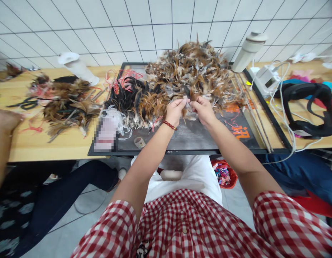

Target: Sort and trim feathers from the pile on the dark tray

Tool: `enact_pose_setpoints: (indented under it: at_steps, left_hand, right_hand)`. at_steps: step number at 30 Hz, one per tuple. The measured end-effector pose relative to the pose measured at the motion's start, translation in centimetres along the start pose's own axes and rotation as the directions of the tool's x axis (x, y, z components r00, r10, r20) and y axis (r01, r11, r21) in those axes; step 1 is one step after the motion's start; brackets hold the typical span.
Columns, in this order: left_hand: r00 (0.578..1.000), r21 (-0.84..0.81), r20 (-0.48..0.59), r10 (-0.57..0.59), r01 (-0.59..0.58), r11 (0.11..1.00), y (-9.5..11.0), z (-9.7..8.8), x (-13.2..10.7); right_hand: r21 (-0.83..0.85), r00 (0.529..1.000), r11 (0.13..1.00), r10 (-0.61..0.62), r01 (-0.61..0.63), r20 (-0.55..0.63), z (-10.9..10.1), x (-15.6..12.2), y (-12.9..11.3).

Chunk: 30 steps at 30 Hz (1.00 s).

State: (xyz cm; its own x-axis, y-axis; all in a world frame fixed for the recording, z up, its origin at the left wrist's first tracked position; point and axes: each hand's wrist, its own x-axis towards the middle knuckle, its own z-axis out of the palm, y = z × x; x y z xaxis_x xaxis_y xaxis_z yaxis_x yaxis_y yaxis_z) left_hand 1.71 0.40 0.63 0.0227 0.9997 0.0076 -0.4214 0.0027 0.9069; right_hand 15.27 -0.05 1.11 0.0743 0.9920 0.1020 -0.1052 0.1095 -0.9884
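My left hand [175, 110] and my right hand [203, 109] are held close together over a dark mat [198, 138] on the wooden table [42, 143]. Both are pinched on a small feather [185, 98] at their fingertips. Just behind them lies a big heap of brown and grey feathers [193, 68]. A bundle of black and orange feathers [136, 98] lies to the left of my left hand. A red bead bracelet [169, 125] circles my left wrist.
Another feather pile [66, 104] and black scissors [26, 103] lie at the left, near another person's arm [1, 125]. A white bottle [249, 50], a white device with cables [266, 79], thin rods [253, 111] and a black strap [308, 107] sit at the right.
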Motion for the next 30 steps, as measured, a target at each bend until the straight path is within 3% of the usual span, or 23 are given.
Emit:
enact_pose_setpoints:
  at_steps: [5, 12, 17, 25, 30]
  left_hand:
    - [0.997, -0.073, -0.016, -0.074, 0.072, 0.995, 0.8, 0.2, -0.5]
    - [0.999, -0.033, -0.032, -0.035, 0.033, 0.999, 0.1, 0.0, 0.0]
    - [0.990, 0.026, -0.105, -0.095, 0.098, 0.995, -0.6, -0.1, 0.5]
    - [0.979, -0.087, -0.067, -0.193, 0.187, 0.979, 0.8, -0.1, -0.2]
    - [0.972, -0.093, 0.034, -0.233, 0.235, 0.967, 1.8, 0.8, -1.0]
  right_hand:
    - [0.156, 0.992, 0.980, 0.127, -0.127, 0.006, -0.2, 0.2, -0.4]
    - [0.165, 0.993, 0.979, 0.109, -0.116, 0.053, -0.6, 0.3, -0.4]
    - [0.138, 0.998, 0.989, 0.057, -0.053, -0.027, -0.4, 0.4, 0.0]
    - [0.009, 1.000, 1.000, 0.003, -0.003, -0.005, -0.1, -0.1, -0.5]
    - [0.054, 0.996, 0.995, 0.078, -0.080, 0.045, -0.3, -0.3, -0.8]
